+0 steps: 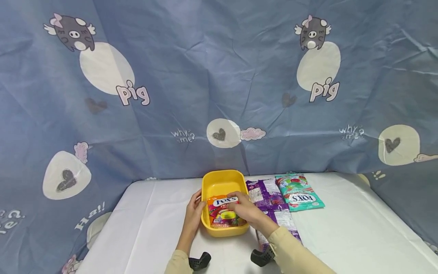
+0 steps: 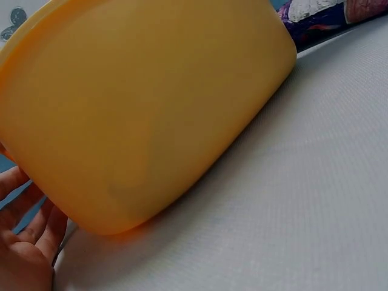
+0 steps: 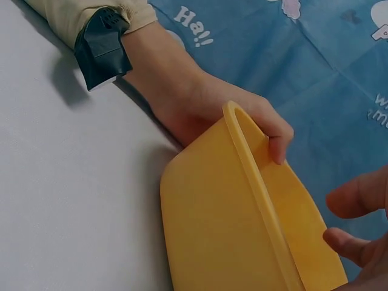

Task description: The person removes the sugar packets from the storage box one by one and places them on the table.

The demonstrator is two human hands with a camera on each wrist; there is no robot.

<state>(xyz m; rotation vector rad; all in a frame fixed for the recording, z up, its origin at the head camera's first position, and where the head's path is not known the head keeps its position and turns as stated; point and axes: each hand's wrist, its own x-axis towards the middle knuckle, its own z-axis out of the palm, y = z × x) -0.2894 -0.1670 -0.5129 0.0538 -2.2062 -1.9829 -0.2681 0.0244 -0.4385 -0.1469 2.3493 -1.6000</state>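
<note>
A yellow plastic tub (image 1: 224, 176) stands on the white table, and an orange Fox's candy bag (image 1: 222, 213) lies inside it. My left hand (image 1: 194, 213) holds the tub's left wall; in the right wrist view its thumb (image 3: 279, 145) hooks over the rim. Over the bag's upper right part is my right hand (image 1: 249, 210). Its finger and thumb stand apart in the right wrist view, with nothing seen between them. The bag is hidden by the tub wall there. In the left wrist view, the left fingers (image 2: 39, 221) lie against the tub's outside.
Right of the tub lie purple candy bags (image 1: 263, 192), partly under the right forearm. A teal Fox's bag (image 1: 298, 192) lies farther right. A blue printed cloth (image 1: 219, 87) hangs behind the white table (image 1: 154, 224). Black wrist devices (image 1: 200, 262) sit at both wrists.
</note>
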